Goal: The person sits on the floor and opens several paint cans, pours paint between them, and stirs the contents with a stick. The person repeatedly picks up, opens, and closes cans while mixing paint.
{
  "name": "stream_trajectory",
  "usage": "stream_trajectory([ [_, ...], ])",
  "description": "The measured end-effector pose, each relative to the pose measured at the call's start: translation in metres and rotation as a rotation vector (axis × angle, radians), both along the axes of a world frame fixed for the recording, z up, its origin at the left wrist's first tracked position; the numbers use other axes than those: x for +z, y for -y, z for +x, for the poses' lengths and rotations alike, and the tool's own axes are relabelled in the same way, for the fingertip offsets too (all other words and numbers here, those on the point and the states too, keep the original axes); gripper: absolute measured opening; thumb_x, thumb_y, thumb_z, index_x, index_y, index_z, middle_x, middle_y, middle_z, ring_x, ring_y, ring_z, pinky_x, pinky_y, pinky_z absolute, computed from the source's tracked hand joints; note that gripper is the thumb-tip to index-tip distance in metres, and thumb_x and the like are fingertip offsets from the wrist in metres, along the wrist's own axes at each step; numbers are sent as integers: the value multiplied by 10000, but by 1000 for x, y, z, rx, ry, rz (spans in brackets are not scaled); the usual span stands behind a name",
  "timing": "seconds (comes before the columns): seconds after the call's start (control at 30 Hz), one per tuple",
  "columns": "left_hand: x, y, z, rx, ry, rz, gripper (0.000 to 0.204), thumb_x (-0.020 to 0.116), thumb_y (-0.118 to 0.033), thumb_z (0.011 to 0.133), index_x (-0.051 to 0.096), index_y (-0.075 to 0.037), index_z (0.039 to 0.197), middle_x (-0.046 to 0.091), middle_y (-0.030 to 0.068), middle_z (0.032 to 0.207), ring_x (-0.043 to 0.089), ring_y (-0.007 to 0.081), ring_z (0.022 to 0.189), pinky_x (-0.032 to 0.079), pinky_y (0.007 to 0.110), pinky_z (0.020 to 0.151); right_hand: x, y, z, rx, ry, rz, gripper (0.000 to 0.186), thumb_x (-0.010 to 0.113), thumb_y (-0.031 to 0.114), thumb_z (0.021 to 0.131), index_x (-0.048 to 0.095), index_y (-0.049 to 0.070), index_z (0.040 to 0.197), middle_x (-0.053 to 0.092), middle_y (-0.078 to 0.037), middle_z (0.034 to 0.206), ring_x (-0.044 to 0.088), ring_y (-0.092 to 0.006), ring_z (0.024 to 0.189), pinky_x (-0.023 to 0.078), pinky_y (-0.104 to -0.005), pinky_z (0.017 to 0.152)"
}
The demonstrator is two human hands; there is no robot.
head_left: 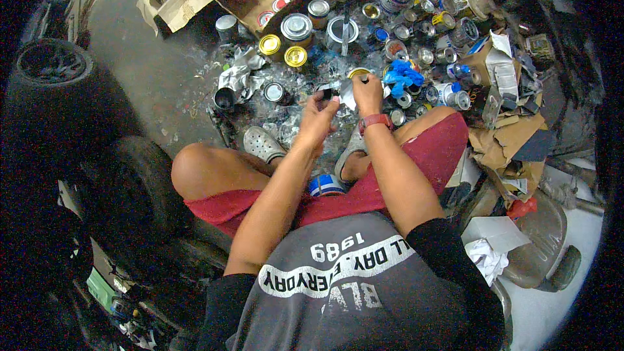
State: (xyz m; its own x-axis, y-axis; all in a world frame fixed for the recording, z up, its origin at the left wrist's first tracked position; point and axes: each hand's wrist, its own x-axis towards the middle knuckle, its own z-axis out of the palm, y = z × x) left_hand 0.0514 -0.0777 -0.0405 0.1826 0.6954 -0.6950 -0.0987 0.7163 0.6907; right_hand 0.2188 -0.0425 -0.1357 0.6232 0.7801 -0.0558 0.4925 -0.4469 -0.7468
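Silvery piece (small) — in right fingers

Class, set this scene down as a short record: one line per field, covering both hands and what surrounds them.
Left hand: fingers by the sheet; grip unclear
Right hand: pinching a silvery sheet
Right wrist: red watch
Ahead: yellow-topped can, among others
Beyond, leftward: cardboard box
Right of hands: blue bundle
Feet: pale clogs
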Motion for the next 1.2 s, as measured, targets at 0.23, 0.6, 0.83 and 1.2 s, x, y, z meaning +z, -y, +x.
stream_trajectory([
  [0.23, -108, 27, 29, 211, 313, -132, 388, 748, -271, 1002, 589, -33, 1263, 679, 90, 1154, 682, 196, 975, 642, 355, 831, 8, 31, -20, -56, -267, -165, 423, 718, 340, 867, 784, -38, 1047, 774, -268, 997, 753, -412, 980, 564, -441, 885],
  [0.6, -158, 21, -20, 466, -132, 22, 193, 706, -224, 929, 663, -67, 1031, 681, 46, 917, 635, 160, 822, 499, 339, 650, 17, 73, 21, -173, -687, -199, 269, 585, 185, 1001, 654, 15, 1198, 801, -91, 874, 618, -86, 585, 447, -252, 508],
  [0.83, -160, -10, -43, 659, -35, 151, 185, 674, -95, 973, 610, -43, 1140, 696, 62, 1035, 635, 184, 898, 517, 366, 809, 72, 103, 8, -71, -881, -192, 283, 567, 101, 995, 654, -15, 1238, 802, -141, 977, 672, -118, 663, 487, -229, 551],
  [1.2, -74, -28, -30, 381, 123, 335, 251, 676, -123, 1031, 557, -64, 1244, 722, 55, 1084, 675, 138, 931, 536, 311, 789, 105, 112, -29, 208, -1012, -123, 284, 603, 132, 1022, 549, 62, 1292, 659, -18, 827, 525, -86, 626, 414, -254, 543],
])
